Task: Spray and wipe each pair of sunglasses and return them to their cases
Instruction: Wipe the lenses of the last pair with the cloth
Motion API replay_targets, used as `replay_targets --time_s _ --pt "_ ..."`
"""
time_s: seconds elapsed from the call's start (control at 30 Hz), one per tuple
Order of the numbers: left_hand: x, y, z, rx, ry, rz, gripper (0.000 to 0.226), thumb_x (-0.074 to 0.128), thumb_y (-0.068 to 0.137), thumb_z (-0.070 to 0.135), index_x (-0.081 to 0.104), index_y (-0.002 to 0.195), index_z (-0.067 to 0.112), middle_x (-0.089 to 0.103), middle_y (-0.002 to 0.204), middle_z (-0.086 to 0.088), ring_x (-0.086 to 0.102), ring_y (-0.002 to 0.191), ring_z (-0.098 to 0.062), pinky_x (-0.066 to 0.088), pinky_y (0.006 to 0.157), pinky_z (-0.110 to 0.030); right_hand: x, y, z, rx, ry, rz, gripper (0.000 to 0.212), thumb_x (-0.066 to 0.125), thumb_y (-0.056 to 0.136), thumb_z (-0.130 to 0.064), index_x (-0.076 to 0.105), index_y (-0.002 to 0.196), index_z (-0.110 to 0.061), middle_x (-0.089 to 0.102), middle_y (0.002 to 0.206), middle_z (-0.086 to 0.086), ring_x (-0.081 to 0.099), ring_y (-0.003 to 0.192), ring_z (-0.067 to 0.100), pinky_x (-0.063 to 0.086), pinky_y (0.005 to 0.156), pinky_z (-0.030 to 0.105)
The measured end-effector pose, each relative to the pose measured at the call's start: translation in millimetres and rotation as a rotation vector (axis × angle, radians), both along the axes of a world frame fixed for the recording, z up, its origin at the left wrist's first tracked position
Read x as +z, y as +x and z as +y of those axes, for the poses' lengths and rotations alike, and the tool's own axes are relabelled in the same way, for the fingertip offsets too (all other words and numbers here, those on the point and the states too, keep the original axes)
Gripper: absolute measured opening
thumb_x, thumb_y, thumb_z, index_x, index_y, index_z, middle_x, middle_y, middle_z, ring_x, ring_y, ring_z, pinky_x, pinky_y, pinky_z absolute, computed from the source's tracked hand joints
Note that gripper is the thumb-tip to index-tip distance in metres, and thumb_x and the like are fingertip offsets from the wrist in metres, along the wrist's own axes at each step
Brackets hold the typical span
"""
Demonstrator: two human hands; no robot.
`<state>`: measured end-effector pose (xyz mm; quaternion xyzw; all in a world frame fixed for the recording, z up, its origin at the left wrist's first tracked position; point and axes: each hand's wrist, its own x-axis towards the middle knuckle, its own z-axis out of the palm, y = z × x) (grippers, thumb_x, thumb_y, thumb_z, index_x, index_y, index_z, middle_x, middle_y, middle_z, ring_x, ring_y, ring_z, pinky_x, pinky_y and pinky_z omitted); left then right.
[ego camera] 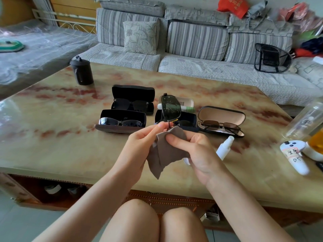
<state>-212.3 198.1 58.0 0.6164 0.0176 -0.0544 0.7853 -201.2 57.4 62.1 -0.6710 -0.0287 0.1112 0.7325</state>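
My left hand (139, 142) pinches a pair of dark green sunglasses (171, 109) by the bridge, holding them upright so one lens points up above the table. My right hand (194, 147) grips a grey-brown wiping cloth (164, 152) that covers the lower lens. A white spray bottle (225, 147) lies on the table just right of my right hand. Three open cases hold sunglasses: a black case (132, 100) at the back, a dark case (122, 121) at front left, and a beige-lined case (222, 121) on the right. Another dark case (185, 119) lies behind my hands.
The marble table (70, 145) also carries a black lidded cup (82, 71) at back left, a white box (185, 102) behind the held glasses, a white controller (295, 156) and a clear bottle (307, 119) at right. A striped sofa (192, 42) stands behind.
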Motion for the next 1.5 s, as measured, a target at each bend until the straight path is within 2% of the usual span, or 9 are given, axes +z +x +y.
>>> replay_targets --time_s 0.13,0.27,0.4,0.6,0.83,0.97,1.13,1.33,1.5 --pt "-3.3 1.0 10.7 -0.110 0.122 -0.011 0.040 0.057 0.080 0.045 0.070 0.114 0.027 0.074 0.105 -0.001 0.069 0.098 -0.015 0.056 0.085 -0.031 3.5 0.4 -5.5 -0.001 -0.009 -0.038 0.034 0.073 0.064 -0.029 0.075 0.091 -0.008 0.073 0.083 0.007 0.063 0.080 0.016 0.046 0.072 0.025" --pt "-4.3 -0.8 19.0 -0.208 0.169 -0.031 0.041 0.065 0.076 0.037 0.072 0.107 0.010 0.075 0.098 -0.012 0.070 0.090 -0.021 0.055 0.080 -0.028 2.8 2.1 -9.9 -0.082 -0.056 -0.084 0.030 0.075 0.061 -0.034 0.076 0.083 -0.013 0.073 0.076 0.007 0.065 0.073 0.015 0.049 0.066 0.024" --pt "-11.0 2.0 20.1 -0.004 0.185 -0.105 0.028 0.071 0.070 0.028 0.075 0.086 0.005 0.074 0.082 -0.013 0.068 0.076 -0.019 0.056 0.070 -0.026 -0.5 2.7 -14.8 -0.013 -0.116 -0.102 0.019 0.063 0.087 -0.027 0.075 0.083 -0.013 0.072 0.072 0.004 0.065 0.068 0.011 0.047 0.058 0.017" --pt "-8.5 2.8 11.5 0.037 -0.128 0.046 0.027 0.064 0.076 0.025 0.074 0.088 0.002 0.070 0.076 -0.008 0.064 0.062 -0.010 0.051 0.053 -0.017 -3.6 3.9 -20.4 0.163 -0.131 -0.098 0.019 0.055 0.094 -0.017 0.072 0.093 -0.009 0.072 0.088 0.011 0.065 0.079 0.020 0.052 0.069 0.026" --pt "-6.4 4.3 -2.7 0.061 -0.209 0.043 0.027 0.063 0.081 0.023 0.074 0.095 0.003 0.071 0.078 -0.008 0.065 0.065 -0.006 0.051 0.059 -0.012 -8.8 7.3 -15.4 0.046 -0.138 -0.153 0.008 0.074 0.079 -0.009 0.071 0.081 -0.016 0.072 0.068 -0.001 0.066 0.062 0.010 0.046 0.049 0.016" --pt "-7.2 5.3 0.0 0.019 -0.296 0.070 0.024 0.054 0.091 0.015 0.074 0.097 0.003 0.072 0.086 -0.010 0.066 0.070 -0.006 0.052 0.060 -0.011 -11.2 6.0 -13.6 -0.028 -0.133 -0.217 0.020 0.075 0.076 -0.023 0.072 0.087 -0.007 0.073 0.074 0.014 0.066 0.061 0.023 0.042 0.043 0.016" --pt "-7.3 5.1 6.4 -0.098 -0.391 0.114 0.034 0.057 0.078 0.006 0.068 0.110 0.000 0.073 0.104 -0.014 0.069 0.091 -0.013 0.056 0.076 -0.017 -16.5 5.0 -10.1 -0.084 -0.084 -0.238 0.038 0.064 0.080 -0.041 0.073 0.087 -0.005 0.072 0.079 0.023 0.066 0.077 0.049 0.054 0.066 0.049" --pt "-14.6 0.5 7.2 -0.019 -0.211 0.019 0.036 0.066 0.075 0.014 0.071 0.109 0.003 0.072 0.105 -0.016 0.064 0.091 -0.017 0.054 0.079 -0.017 -17.6 5.5 -10.9 -0.034 -0.149 -0.248 0.043 0.047 0.091 -0.043 0.073 0.089 -0.009 0.074 0.077 0.011 0.071 0.071 0.021 0.057 0.067 0.033" --pt "-16.3 2.6 0.1 0.205 -0.054 -0.066 0.028 0.074 0.068 0.031 0.076 0.086 0.010 0.075 0.092 -0.004 0.068 0.087 -0.012 0.051 0.083 -0.024 -20.0 2.6 -10.7 0.087 -0.251 -0.291 0.025 0.054 0.097 -0.029 0.072 0.100 -0.012 0.074 0.095 0.012 0.067 0.090 0.032 0.053 0.083 0.044"
